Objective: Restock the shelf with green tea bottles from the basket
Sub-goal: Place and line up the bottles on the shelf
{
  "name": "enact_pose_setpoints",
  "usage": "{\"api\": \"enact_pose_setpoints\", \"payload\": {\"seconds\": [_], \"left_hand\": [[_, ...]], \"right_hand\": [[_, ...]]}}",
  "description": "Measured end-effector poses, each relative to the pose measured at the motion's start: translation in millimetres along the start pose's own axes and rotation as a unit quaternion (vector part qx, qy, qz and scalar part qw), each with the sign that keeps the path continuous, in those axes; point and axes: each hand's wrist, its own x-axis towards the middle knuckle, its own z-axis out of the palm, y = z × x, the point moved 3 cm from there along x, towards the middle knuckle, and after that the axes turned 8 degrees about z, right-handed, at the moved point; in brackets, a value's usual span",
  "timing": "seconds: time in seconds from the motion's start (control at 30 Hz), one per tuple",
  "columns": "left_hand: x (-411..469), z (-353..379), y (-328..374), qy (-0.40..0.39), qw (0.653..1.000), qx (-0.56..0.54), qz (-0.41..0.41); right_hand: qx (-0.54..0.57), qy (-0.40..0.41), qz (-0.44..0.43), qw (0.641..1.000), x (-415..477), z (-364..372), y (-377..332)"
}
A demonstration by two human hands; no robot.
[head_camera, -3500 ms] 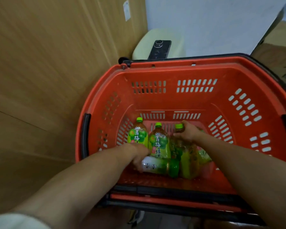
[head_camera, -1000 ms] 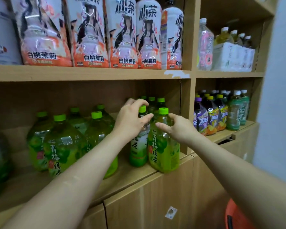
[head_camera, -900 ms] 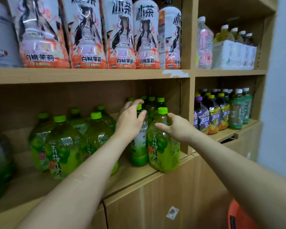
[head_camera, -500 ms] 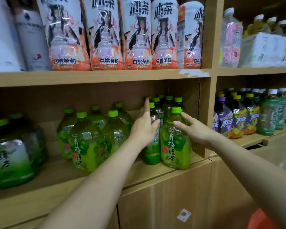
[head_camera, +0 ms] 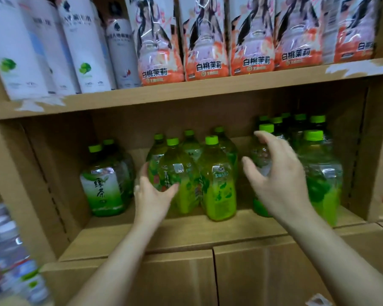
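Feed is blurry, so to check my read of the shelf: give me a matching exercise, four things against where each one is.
Things:
1 left hand
2 right hand
3 white-label green tea bottle
4 peach jasmine tea bottles

Places:
a on the upper shelf
b left end of the lower shelf
c at the middle bottle group
d in front of the right bottle group

Pairs: 1-c, 2-d, 3-b, 4-a

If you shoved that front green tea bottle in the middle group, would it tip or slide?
The front green tea bottle looks full, so probably heavy and steady. Its wide body and narrow neck suggest sliding rather than tipping on the wooden shelf. The glossy plastic may feel slippery.
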Motion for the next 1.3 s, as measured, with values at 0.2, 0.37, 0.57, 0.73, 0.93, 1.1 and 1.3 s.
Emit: {"api": "enact_pose_setpoints", "payload": {"seconds": [0.2, 0.37, 0.57, 0.73, 0.93, 1.1, 1.3], "left_hand": [[21.6, 34.5, -25.5, -0.073, 0.997, -0.024, -0.025], [28.2, 42.0, -30.9, -0.056, 0.995, -0.082, -0.028], [26.4, 24.7, -40.2, 0.005, 0.999, 0.036, -0.003], [37.6, 21.0, -49.1, 0.026, 0.995, 0.083, -0.058], [43.8, 27.4, -52.3, 0.053, 0.99, 0.101, -0.085], [43.7, 29.0, -57.8, 0.044, 0.993, 0.086, -0.069], [43.7, 33.1, -66.7, 0.029, 0.998, -0.053, -0.002]], "right_hand": [[0.011, -0.162, 0.143, 0.976, -7.6, 87.6, 8.1], [0.017, -0.107, 0.146, 0.983, -5.6, 103.5, 21.6], [0.151, -0.21, 0.14, 0.956, 10.8, 110.5, 42.9], [0.266, -0.307, 0.144, 0.902, 17.8, 121.2, 45.4], [0.294, -0.305, 0.186, 0.886, 18.1, 150.4, 37.3], [0.101, -0.129, 0.181, 0.97, 7.4, 161.8, 38.1], [0.012, -0.176, 0.259, 0.95, 9.5, 185.8, 15.9]]}}
